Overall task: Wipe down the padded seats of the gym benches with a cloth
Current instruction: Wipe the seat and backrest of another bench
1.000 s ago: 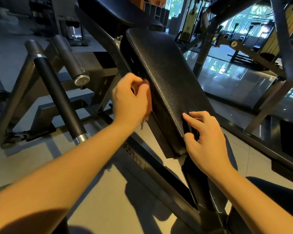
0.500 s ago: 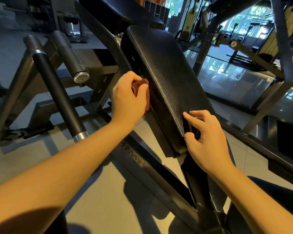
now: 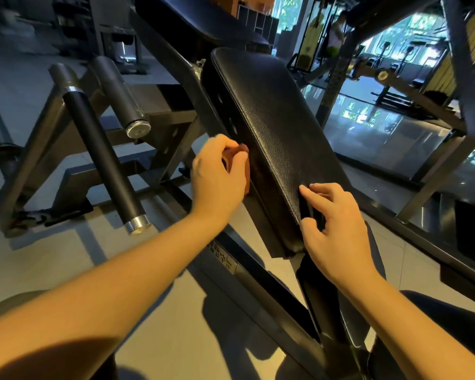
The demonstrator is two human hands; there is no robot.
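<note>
A black padded bench pad point(image 3: 274, 127) slants up from the lower centre toward the back. My left hand point(image 3: 217, 176) grips a reddish-brown cloth point(image 3: 246, 171) and holds it against the pad's left side edge, most of the cloth hidden under my fingers. My right hand point(image 3: 332, 229) rests at the pad's lower right corner, fingers loosely bent, index fingertip touching the top surface, holding nothing.
The bench's dark steel frame point(image 3: 261, 275) runs diagonally under the pad. Two black roller bars with silver ends point(image 3: 102, 160) stand to the left on a metal frame. More gym machines point(image 3: 395, 78) and a glossy floor lie at the right. Grey floor tiles point(image 3: 176, 325) are below.
My left hand has slid the cloth a little way up the pad's left side edge. My right hand has stayed at the lower corner.
</note>
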